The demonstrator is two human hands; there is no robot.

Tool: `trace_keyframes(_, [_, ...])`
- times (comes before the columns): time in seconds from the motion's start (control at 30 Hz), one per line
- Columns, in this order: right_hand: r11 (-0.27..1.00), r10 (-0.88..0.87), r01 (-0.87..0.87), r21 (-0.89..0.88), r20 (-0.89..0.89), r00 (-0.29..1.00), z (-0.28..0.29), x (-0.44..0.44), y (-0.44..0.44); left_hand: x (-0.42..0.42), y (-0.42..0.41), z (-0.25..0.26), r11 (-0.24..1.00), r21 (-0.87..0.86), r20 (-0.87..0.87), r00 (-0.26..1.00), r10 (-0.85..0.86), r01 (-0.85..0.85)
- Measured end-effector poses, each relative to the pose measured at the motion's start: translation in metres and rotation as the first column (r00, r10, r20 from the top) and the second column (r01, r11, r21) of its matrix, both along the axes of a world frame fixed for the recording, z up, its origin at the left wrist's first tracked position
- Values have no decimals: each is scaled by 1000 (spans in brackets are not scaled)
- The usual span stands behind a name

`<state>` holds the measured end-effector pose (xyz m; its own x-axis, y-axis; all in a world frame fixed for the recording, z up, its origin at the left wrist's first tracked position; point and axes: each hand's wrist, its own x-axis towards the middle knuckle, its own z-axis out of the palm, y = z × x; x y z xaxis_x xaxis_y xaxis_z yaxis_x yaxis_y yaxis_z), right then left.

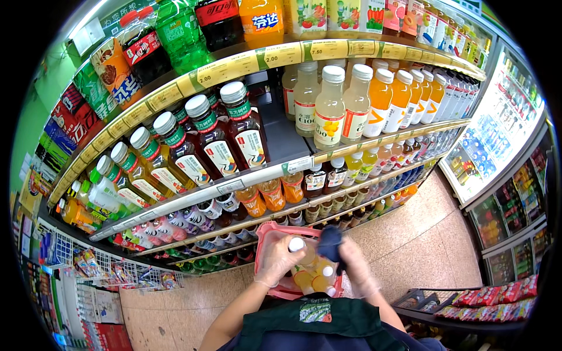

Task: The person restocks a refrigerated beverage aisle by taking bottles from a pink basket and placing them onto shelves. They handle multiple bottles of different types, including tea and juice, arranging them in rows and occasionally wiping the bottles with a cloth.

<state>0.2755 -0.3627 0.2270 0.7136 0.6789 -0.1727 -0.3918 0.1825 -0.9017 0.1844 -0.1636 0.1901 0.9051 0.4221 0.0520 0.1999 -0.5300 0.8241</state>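
Note:
In my left hand [281,261], covered by a thin clear glove, is a white-capped drink bottle [297,245], gripped near its neck. My gloved right hand [356,267], blurred, holds a dark blue cloth [330,242] just right of that bottle. Below both hands is a pink plastic basket [267,232] with several pale yellow drink bottles [303,281] lying or leaning inside. Ahead, on the middle shelf, white-capped lemon drink bottles [329,109] stand upright beside orange drink bottles [400,101]. Dark tea bottles [248,131] stand to the left, across a dark bare strip of shelf.
Price-tag rails [237,186] edge the curved shelves. Large soda bottles [175,35] and juice cartons [307,17] fill the upper shelf. A lit drinks cooler [487,131] stands right, a rack of red packets [496,294] lower right, wire baskets [94,263] lower left.

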Motion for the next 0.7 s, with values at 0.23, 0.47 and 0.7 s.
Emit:
trace_keyframes(0.23, [935,-15,299,-189,823,568,7,-12,41,8,-6,68,752,-658,295,933,208,40])
trace_keyframes(0.47, [964,-121,188,186,-324,938,-16,-4,27,32,32,102,731,-682,325,907,267,30])
trace_keyframes(0.7, [938,-147,289,189,-539,830,12,2,45,28,-10,98,707,-693,452,850,270,144])
